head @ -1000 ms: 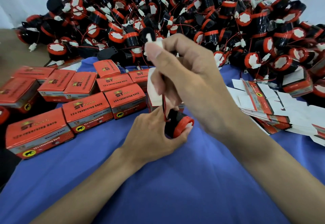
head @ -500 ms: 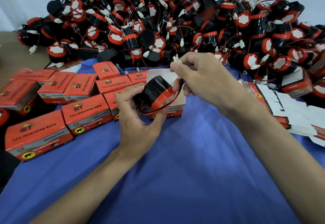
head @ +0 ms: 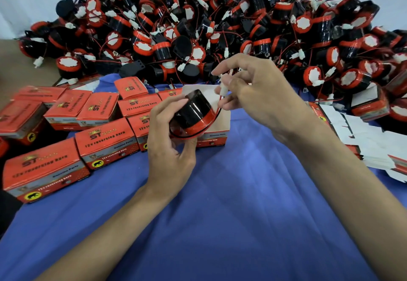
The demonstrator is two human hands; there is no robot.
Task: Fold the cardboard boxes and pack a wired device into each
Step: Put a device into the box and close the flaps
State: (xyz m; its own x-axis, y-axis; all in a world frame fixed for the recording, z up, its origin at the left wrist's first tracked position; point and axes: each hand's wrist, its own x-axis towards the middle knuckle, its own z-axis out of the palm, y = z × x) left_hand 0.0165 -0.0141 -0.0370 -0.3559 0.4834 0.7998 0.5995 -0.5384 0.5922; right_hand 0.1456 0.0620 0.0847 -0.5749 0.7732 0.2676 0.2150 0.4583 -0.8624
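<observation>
My left hand [head: 168, 146] grips a black horn with a red rim [head: 191, 115], held tilted above the blue cloth. Its red and black wire loops round the rim. My right hand [head: 253, 91] pinches the wire's white connector [head: 223, 89] just above and right of the horn. Directly behind the horn stands an open cardboard box [head: 220, 124] with its white flap up. A row of closed red boxes [head: 105, 139] lies to the left.
A big heap of loose black-and-red horns with tangled wires [head: 220, 29] fills the back. A stack of flat unfolded box blanks [head: 365, 139] lies at the right. Blue cloth [head: 220, 214] covers the near table.
My left hand lifted the horn from the cloth and turned it. My right hand dropped from high up, winding the wire round the rim, and now holds the connector beside the horn.
</observation>
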